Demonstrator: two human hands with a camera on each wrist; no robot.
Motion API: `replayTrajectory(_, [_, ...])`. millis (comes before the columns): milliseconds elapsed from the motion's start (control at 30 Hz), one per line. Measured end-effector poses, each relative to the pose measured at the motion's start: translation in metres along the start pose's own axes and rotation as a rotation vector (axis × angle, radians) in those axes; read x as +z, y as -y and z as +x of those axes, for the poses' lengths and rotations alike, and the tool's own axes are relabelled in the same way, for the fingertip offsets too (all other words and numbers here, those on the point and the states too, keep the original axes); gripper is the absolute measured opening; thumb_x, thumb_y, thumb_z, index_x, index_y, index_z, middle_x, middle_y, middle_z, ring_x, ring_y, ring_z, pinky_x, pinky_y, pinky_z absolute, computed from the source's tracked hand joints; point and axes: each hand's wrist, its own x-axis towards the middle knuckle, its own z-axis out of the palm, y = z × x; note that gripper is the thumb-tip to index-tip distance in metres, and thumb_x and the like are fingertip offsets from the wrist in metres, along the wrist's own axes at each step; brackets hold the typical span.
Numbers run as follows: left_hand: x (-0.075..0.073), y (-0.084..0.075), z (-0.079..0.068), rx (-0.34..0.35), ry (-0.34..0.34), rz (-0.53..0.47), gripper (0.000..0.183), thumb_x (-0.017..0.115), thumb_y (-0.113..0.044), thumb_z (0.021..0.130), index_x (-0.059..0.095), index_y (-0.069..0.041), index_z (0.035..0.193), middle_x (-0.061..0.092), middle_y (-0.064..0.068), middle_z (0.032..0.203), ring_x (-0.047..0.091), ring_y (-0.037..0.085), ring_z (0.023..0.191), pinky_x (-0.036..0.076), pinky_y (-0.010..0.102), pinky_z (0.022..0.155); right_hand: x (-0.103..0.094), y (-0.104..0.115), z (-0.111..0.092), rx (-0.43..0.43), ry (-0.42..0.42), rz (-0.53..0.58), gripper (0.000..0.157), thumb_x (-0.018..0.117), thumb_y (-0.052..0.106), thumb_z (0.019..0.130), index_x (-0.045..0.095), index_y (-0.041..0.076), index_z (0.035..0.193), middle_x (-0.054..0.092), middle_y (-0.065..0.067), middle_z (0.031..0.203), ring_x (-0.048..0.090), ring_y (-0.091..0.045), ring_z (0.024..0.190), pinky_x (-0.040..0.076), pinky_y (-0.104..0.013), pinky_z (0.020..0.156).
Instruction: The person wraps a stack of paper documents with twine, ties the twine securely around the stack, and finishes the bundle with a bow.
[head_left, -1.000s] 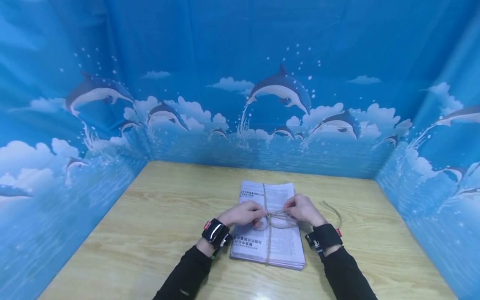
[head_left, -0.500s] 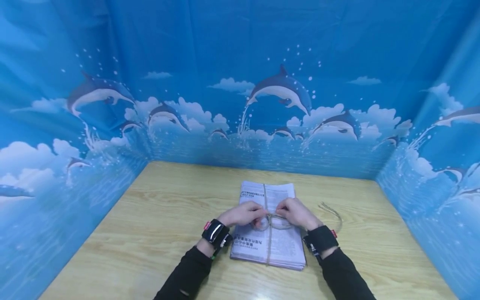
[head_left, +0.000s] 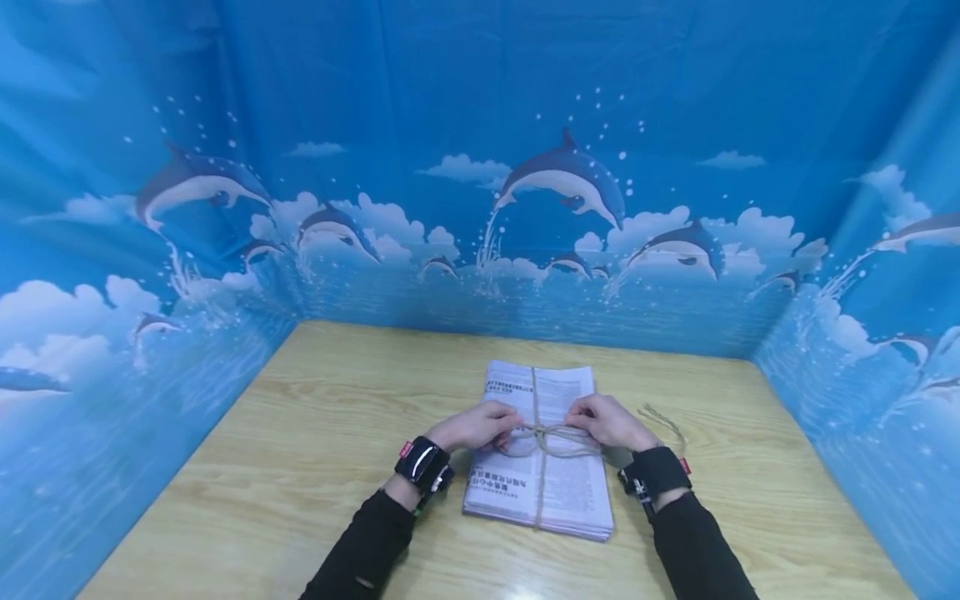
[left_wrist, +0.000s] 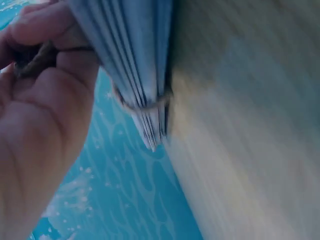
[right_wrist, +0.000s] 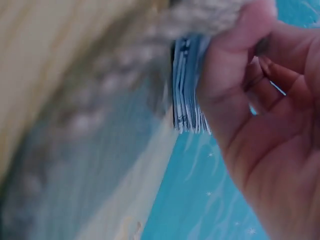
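A stack of newspapers (head_left: 573, 500) lies on the table, bound lengthwise and crosswise with jute twine (head_left: 538, 492). Over its middle the twine forms a bow (head_left: 542, 432), with loops spread to both sides. My left hand (head_left: 477, 426) pinches twine left of the knot; in the left wrist view a piece of twine (left_wrist: 37, 62) shows between thumb and curled fingers. On the other side, my right hand (head_left: 613, 423) pinches twine between thumb and forefinger. The right wrist view has that twine (right_wrist: 200, 17) running blurred from the fingertips past the newspaper edges.
A frayed twine end (head_left: 663, 419) lies on the wooden table (head_left: 337, 400) right of the stack. Blue dolphin-print curtains (head_left: 420, 83) enclose the table at the back and both sides. Both wrists wear black straps (head_left: 425, 465) with devices.
My right hand went in to the knot, then drew back right. My left hand has shifted slightly left. The bow's loops now spread wider to either side of the knot.
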Motion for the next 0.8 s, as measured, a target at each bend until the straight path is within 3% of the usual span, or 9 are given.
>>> replayTrajectory(167, [-0.005, 0.008, 0.002, -0.028, -0.008, -0.061, 0.042, 0.044, -0.030, 0.105, 0.054, 0.001, 0.079, 0.060, 0.004, 0.068, 0.044, 0.011, 0.053, 0.036, 0.021, 0.049, -0.004, -0.007, -0.001, 0.015, 0.021, 0.042, 0.015, 0.059, 0.014, 0.098, 0.070, 0.010, 0.089, 0.064, 0.001, 0.074, 0.055, -0.009, 0.053, 0.048, -0.024, 0.051])
replayTrajectory(433, [-0.007, 0.015, -0.003, -0.046, 0.006, -0.125, 0.039, 0.043, -0.029, 0.106, 0.050, -0.008, 0.074, 0.057, 0.002, 0.068, 0.045, 0.012, 0.054, 0.038, 0.022, 0.051, -0.005, -0.012, -0.004, 0.105, 0.052, 0.176, 0.015, 0.059, 0.015, 0.098, 0.073, 0.007, 0.097, 0.069, -0.005, 0.088, 0.063, -0.011, 0.072, 0.056, -0.029, 0.059])
replayTrajectory(800, [-0.014, 0.016, -0.006, -0.050, 0.015, -0.190, 0.035, 0.045, -0.029, 0.105, 0.052, -0.006, 0.079, 0.053, 0.002, 0.066, 0.050, 0.013, 0.059, 0.040, 0.021, 0.052, -0.007, -0.011, -0.005, 0.133, 0.056, 0.253, 0.016, 0.059, 0.014, 0.098, 0.073, 0.006, 0.103, 0.068, -0.008, 0.092, 0.067, -0.016, 0.075, 0.059, -0.032, 0.062])
